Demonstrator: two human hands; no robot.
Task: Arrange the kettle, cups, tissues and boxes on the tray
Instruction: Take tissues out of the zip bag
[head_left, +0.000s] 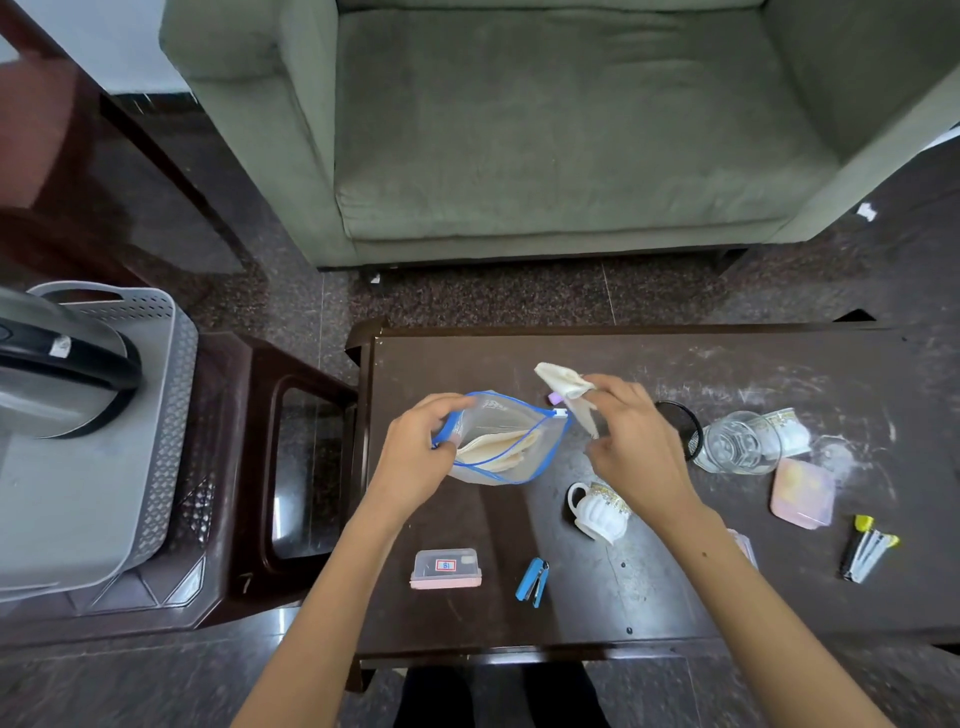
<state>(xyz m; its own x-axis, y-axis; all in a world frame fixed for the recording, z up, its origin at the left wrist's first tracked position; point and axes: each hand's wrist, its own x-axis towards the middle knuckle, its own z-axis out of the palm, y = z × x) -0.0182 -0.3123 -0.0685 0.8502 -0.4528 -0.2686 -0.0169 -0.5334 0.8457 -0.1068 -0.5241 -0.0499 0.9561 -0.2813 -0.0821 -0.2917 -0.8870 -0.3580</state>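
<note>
Both hands work above the table: the left hand pinches the rim of an open zip bag of tissues, and the right hand grips one folded tissue. The tray with the kettle sits well apart, left. A sweeping right forearm could topple the cup just beneath it.

I saw a dark brown, scuffed wooden table carrying a white ribbed cup on its side, a clear glass tumbler, two pink plastic boxes, a blue stapler near, and pens right.
</note>
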